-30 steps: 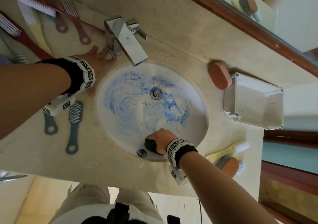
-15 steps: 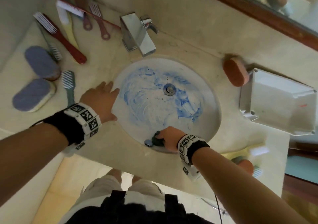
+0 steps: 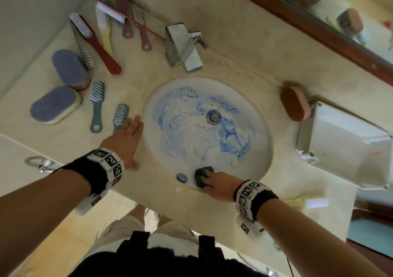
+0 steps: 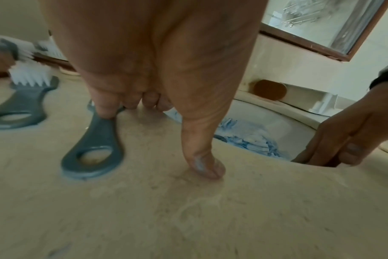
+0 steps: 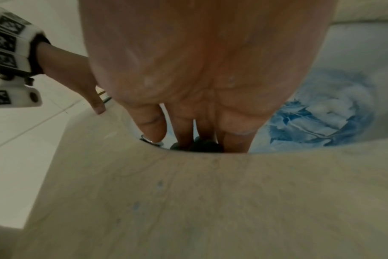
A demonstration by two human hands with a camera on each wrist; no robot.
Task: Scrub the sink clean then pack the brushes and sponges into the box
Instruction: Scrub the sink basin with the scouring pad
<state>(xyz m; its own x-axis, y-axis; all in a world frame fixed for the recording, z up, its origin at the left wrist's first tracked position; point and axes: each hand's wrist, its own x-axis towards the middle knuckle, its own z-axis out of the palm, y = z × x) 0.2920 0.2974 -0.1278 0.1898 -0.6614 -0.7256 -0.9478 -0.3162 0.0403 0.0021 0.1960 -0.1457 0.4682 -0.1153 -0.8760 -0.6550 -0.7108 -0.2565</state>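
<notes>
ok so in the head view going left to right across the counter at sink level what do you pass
purple sponge → teal brush → left hand → sink → orange sponge → white box

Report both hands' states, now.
Left hand: open, flat on the countertop beside the sink.
Right hand: gripping a dark green scouring pad against the sink's near wall.

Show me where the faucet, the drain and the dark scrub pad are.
faucet [image 3: 184, 49], head view, on the top face of the spout.
drain [image 3: 213, 116], head view, on the metal plug.
scrub pad [image 3: 201, 175], head view, on the part showing past the right hand's fingers.
</notes>
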